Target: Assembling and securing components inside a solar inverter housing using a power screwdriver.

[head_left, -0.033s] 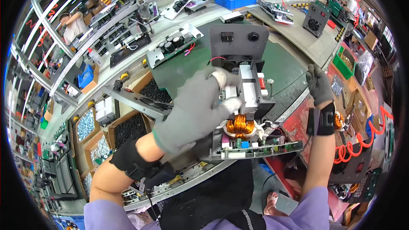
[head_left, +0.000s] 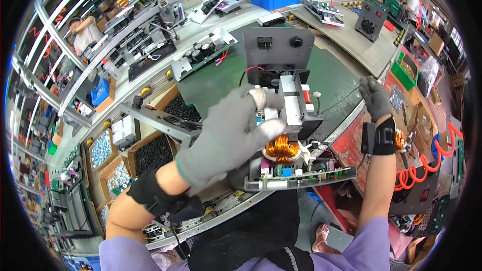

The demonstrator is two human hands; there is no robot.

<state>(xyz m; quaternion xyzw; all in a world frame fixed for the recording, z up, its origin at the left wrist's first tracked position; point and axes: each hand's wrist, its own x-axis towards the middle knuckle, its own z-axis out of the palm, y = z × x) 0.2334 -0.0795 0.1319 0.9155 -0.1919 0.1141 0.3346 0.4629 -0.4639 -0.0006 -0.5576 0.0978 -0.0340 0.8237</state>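
"So, where's the unit (head_left: 292, 110)?"

"On the green bench (head_left: 332, 81), its panel (head_left: 279, 52) upright at the far end, its copper coil (head_left: 282, 148) toward the near end."

"And your grip?"

"My left hand (head_left: 226, 130) is over the unit's left side, fingers bent; it's blurred, and I can't tell whether it grips anything. My right hand (head_left: 376, 101) is well to the unit's right, fingers bunched; I can't tell what they hold, if anything."

"Nearby?"

"Black parts (head_left: 152, 151) left of the unit, a green bin (head_left: 400, 79) to its right."
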